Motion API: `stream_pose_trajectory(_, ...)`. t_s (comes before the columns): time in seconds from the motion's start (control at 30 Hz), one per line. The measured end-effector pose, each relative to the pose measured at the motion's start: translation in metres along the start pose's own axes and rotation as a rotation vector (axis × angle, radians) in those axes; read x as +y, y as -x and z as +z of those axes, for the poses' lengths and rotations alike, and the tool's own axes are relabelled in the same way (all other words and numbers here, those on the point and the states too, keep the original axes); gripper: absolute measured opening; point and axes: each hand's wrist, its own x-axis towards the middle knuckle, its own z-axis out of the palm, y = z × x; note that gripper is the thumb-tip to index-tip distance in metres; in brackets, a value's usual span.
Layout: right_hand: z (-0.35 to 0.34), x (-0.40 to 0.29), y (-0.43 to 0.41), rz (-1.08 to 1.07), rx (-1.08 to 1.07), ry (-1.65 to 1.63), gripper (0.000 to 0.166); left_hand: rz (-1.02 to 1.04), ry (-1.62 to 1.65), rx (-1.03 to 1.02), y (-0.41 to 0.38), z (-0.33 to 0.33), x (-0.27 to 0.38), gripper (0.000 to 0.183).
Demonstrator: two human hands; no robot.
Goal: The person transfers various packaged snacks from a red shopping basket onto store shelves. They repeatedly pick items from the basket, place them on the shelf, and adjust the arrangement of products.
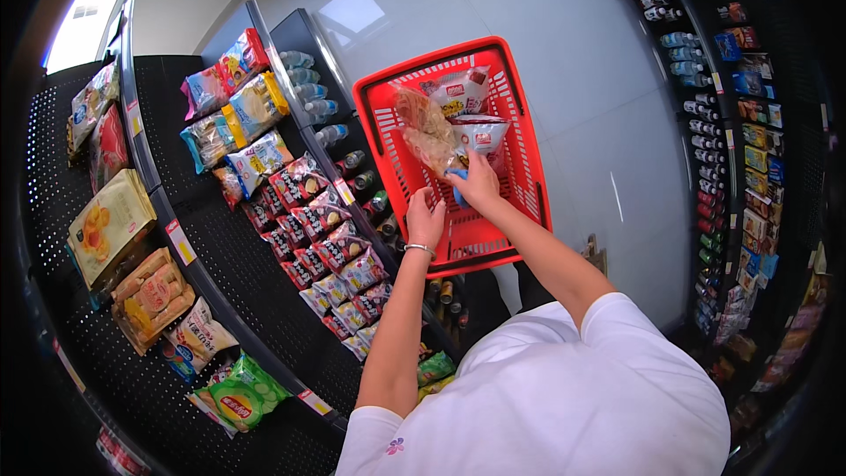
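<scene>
A red plastic shopping basket (pixel 367 109) is in front of me. My right hand (pixel 481 184) reaches into it and grips the lower end of a clear bag of light-brown baked food (pixel 433 132). Blue material shows under those fingers; it looks like part of the same bag. My left hand (pixel 425 219) is over the basket's near left side, fingers apart and nothing in them. Beside the clear bag are two printed snack bags, a larger white and red one (pixel 466 89) towards the far end and another (pixel 486 135) just beyond my right hand.
On my left, black perforated shelves (pixel 198 211) bear small red-and-black snack packets (pixel 317 211), larger bread bags (pixel 254 109) and a green Lay's chip bag (pixel 241 393). Water bottles (pixel 307 89) stand lower down. Across the tiled floor (pixel 595 79), another shelf holds bottles (pixel 684 53) and boxed snacks (pixel 757 158).
</scene>
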Motion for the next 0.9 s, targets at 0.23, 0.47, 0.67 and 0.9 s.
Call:
stream_pose_trajectory(0.23, 0.032, -0.016, -0.015, -0.036, 0.083, 0.047, 0.045, -0.067, 0.186, -0.002, 0.010, -0.017, 0.008, 0.035)
stream_pose_trajectory(0.47, 0.019, -0.012, 0.004, -0.006, 0.170, -0.016, 0.025, -0.089, 0.292, 0.050, 0.047, -0.023, -0.021, 0.035)
stream_pose_trajectory(0.67, -0.060, -0.006, 0.048, 0.068, -0.179, -0.300, 0.020, -0.041, 0.344, 0.111, 0.079, -0.058, -0.019, 0.042)
stream_pose_trajectory(0.9, -0.116, -0.011, 0.101, 0.188, -0.776, -0.761, 0.022, 0.104, 0.549, -0.110, 0.137, -0.105, -0.008, 0.090)
